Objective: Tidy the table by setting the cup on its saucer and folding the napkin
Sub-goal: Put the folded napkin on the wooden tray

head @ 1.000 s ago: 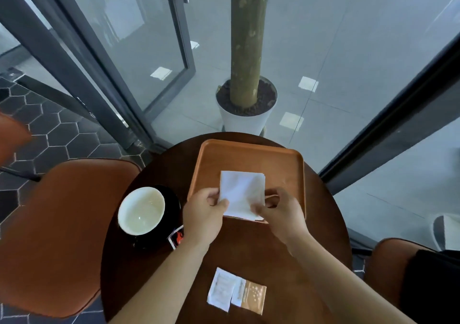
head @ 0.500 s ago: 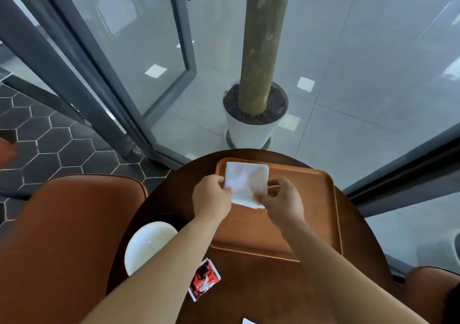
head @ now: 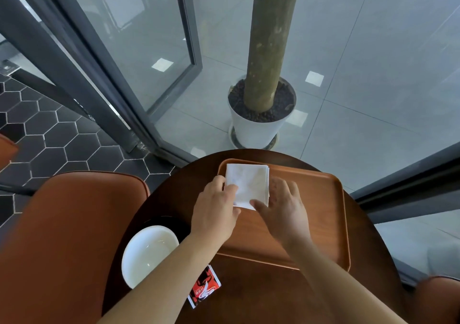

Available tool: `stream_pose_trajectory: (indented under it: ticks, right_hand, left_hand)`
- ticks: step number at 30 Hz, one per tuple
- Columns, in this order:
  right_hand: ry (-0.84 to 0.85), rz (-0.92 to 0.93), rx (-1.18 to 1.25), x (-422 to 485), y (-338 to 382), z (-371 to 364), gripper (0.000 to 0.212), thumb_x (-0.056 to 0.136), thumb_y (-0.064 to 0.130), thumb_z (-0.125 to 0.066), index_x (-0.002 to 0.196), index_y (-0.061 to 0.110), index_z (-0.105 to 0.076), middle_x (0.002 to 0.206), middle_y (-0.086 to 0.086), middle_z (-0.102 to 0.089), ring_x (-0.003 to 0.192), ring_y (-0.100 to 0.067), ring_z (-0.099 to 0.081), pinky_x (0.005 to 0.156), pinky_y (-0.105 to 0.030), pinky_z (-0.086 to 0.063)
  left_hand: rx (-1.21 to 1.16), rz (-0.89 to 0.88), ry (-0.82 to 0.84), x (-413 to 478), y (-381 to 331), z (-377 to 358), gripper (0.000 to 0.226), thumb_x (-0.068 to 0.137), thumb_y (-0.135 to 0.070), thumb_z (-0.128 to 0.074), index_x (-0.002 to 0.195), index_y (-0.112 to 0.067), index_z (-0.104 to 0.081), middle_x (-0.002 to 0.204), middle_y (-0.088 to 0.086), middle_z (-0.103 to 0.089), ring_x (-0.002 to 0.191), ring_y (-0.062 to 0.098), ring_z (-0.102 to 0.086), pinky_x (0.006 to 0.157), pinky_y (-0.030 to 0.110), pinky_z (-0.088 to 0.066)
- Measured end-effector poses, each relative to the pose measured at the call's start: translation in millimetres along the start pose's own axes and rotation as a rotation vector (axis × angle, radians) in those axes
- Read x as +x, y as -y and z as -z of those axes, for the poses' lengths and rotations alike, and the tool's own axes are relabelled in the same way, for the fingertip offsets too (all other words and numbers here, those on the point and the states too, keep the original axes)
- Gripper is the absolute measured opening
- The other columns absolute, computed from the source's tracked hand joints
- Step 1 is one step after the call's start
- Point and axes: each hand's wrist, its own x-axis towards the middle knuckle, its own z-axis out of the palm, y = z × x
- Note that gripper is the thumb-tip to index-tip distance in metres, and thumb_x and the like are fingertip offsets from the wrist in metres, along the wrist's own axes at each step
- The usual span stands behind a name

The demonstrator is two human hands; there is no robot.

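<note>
Napkin (head: 247, 186): white, folded to a rectangle with several layers showing at its right edge, lying in the far-left corner of the tray (head: 323, 224). Left hand (head: 215, 209): on the napkin's left edge, thumb on top, fingers curled at the edge, pinching it. Right hand (head: 283, 206): fingers straight and spread, gripping nothing; thumb tip touches the napkin's near-right corner, and the other fingers lie over the tray just right of the napkin. Cannot tell whether they press the tray. Cup (head: 149, 254): white, upright, on the near-left part of the table (head: 249, 298), left of the tray, partly crossed by the left forearm. It sits on the saucer (head: 174, 224), black, of which only the far rim shows. Packet (head: 204, 286): red, black and white, flat on the table just right of the cup, near the tray's near edge. Brown chair (head: 62, 236) left of the table. White pot (head: 258, 129) with a trunk on the floor beyond the table.
</note>
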Motion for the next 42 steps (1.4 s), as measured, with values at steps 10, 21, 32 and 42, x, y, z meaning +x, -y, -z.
stream_pose_trajectory:
  ticks: [10,21,32,42]
  right_hand:
    - [0.022,-0.003,0.028,1,-1,-8,0.039,0.09,0.037,-0.07,0.122,0.018,-0.058,0.112,0.003,-0.06,0.098,-0.015,-0.06,0.083,-0.028,-0.056]
    - [0.056,0.009,0.045,6,1,-14,0.04,0.083,0.036,-0.078,0.116,0.022,-0.059,0.111,0.003,-0.058,0.088,-0.016,-0.065,0.076,-0.031,-0.061]
    - [0.083,0.038,0.024,11,-1,-13,0.041,0.082,0.034,-0.079,0.115,0.021,-0.058,0.11,0.0,-0.06,0.09,-0.019,-0.064,0.078,-0.035,-0.06]
    - [0.059,0.455,-0.354,2,-10,-8,0.061,0.103,0.037,-0.046,0.156,0.014,-0.026,0.166,-0.003,-0.013,0.154,-0.023,-0.006,0.122,-0.039,-0.02]
  left_hand:
    - [0.018,-0.024,0.05,4,8,-3,0.044,0.091,-0.031,-0.07,0.132,-0.022,-0.058,0.136,0.005,-0.055,0.115,0.019,-0.06,0.084,0.023,-0.053]
    - [0.035,-0.02,0.081,8,11,1,0.04,0.092,-0.026,-0.069,0.129,-0.017,-0.061,0.132,0.006,-0.054,0.102,0.017,-0.065,0.079,0.022,-0.052]
    - [0.198,-0.099,0.069,7,12,-3,0.029,0.092,-0.028,-0.067,0.117,-0.014,-0.065,0.129,0.009,-0.055,0.118,0.022,-0.056,0.086,0.029,-0.053]
    - [0.138,-0.266,0.097,0,8,-15,0.043,0.095,-0.03,-0.059,0.136,-0.017,-0.055,0.151,0.015,-0.044,0.147,0.029,-0.034,0.117,0.037,-0.03]
